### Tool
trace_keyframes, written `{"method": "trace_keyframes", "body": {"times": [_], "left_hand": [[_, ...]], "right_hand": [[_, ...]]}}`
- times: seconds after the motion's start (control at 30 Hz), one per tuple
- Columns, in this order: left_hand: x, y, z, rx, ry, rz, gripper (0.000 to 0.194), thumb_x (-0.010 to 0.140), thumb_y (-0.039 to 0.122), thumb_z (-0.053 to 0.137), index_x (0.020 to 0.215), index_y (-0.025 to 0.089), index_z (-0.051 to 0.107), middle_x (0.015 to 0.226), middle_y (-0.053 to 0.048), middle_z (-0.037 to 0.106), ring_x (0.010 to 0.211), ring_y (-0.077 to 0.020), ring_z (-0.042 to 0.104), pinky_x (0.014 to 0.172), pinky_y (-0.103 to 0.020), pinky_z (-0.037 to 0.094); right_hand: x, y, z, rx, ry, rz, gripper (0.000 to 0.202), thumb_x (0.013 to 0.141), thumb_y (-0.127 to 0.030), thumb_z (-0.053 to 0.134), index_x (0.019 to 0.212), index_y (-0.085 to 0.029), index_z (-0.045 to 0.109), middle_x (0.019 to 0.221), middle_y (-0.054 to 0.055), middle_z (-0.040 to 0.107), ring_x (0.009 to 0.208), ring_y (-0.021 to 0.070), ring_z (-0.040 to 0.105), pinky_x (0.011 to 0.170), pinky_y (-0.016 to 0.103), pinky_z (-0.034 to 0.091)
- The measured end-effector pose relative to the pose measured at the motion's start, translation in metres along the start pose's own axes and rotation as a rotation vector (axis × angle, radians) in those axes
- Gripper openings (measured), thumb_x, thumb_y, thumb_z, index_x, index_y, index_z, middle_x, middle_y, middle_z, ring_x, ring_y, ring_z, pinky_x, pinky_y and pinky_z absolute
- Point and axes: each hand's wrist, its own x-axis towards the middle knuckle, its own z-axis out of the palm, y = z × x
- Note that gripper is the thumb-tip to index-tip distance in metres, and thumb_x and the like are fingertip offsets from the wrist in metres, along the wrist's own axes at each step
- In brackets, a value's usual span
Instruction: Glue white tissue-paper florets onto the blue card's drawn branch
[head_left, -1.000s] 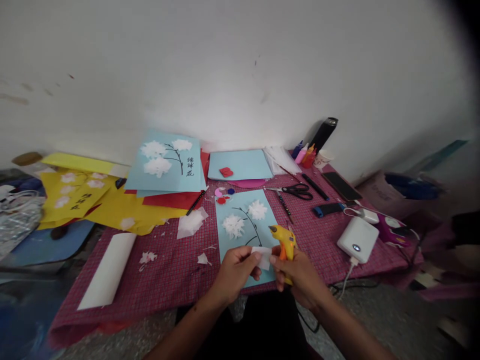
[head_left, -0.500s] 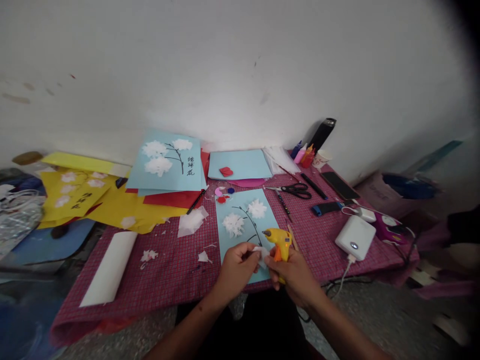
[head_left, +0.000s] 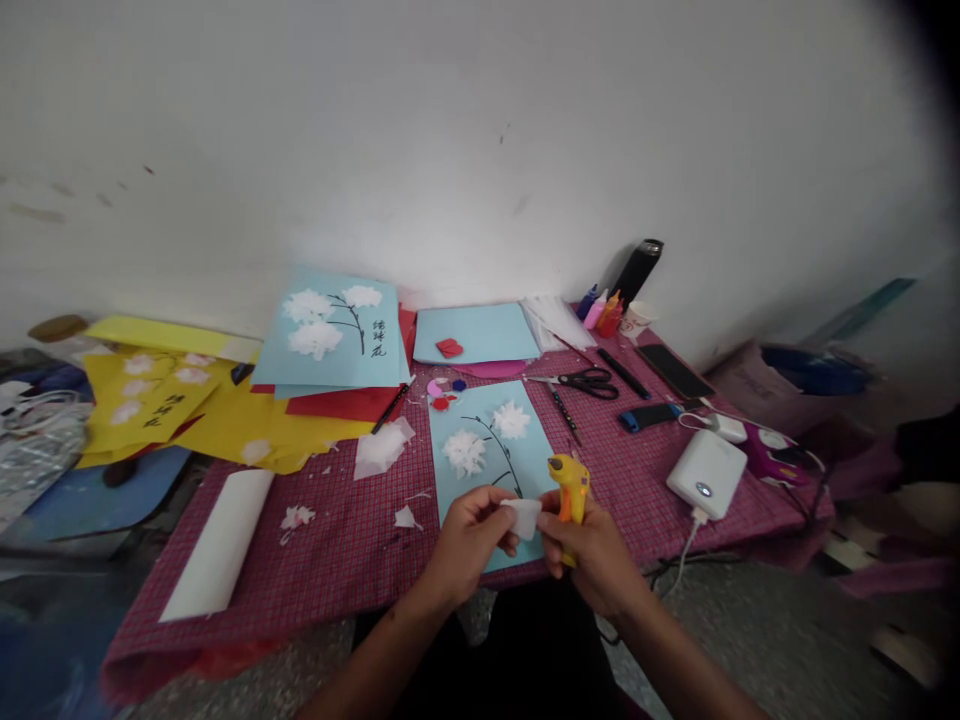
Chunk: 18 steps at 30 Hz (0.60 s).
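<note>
My left hand [head_left: 474,535] pinches a small piece of white tissue paper [head_left: 523,519] by its left side. In my right hand [head_left: 589,550] is a yellow glue gun [head_left: 571,485], its nozzle tilted up and toward the left; the thumb and finger of that hand also reach the paper's right edge. Below and beyond both hands lies a light blue sheet [head_left: 450,485] with a drawn dark branch [head_left: 504,448] and two white paper flowers [head_left: 465,453]. My hands cover the sheet's near part.
Scissors [head_left: 589,382], a utility knife [head_left: 651,417] and a white power bank [head_left: 706,475] with cables lie to the right. Left are tissue squares [head_left: 384,447], a white paper roll [head_left: 219,545] and a finished flower card [head_left: 330,325]. A black flask [head_left: 637,270] stands behind.
The glue gun's nozzle has swung from pointing left to tilting up and toward me. The tissue paper now shows flatter and wider between my hands.
</note>
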Motion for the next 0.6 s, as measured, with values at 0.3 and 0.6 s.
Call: {"method": "trace_keyframes", "body": {"times": [0.3, 0.6], "left_hand": [[-0.005, 0.004, 0.004, -0.197, -0.091, -0.107, 0.028, 0.07, 0.031, 0.084, 0.082, 0.014, 0.066, 0.071, 0.0, 0.067, 0.051, -0.0086, 0.058, 0.051, -0.022, 0.049], [-0.007, 0.001, -0.006, 0.009, -0.093, -0.083, 0.024, 0.075, 0.034, 0.077, 0.084, 0.015, 0.067, 0.067, 0.002, 0.061, 0.054, -0.0096, 0.056, 0.055, -0.023, 0.046]], "right_hand": [[0.003, 0.001, -0.001, -0.01, 0.002, 0.016, 0.036, 0.067, -0.041, 0.085, 0.081, -0.019, 0.06, 0.047, -0.008, 0.052, 0.038, 0.0078, 0.043, 0.035, 0.019, 0.038], [-0.003, -0.011, -0.028, -0.011, 0.017, -0.024, 0.045, 0.069, -0.041, 0.088, 0.097, -0.019, 0.06, 0.056, -0.007, 0.055, 0.046, 0.0094, 0.046, 0.042, 0.022, 0.04]]}}
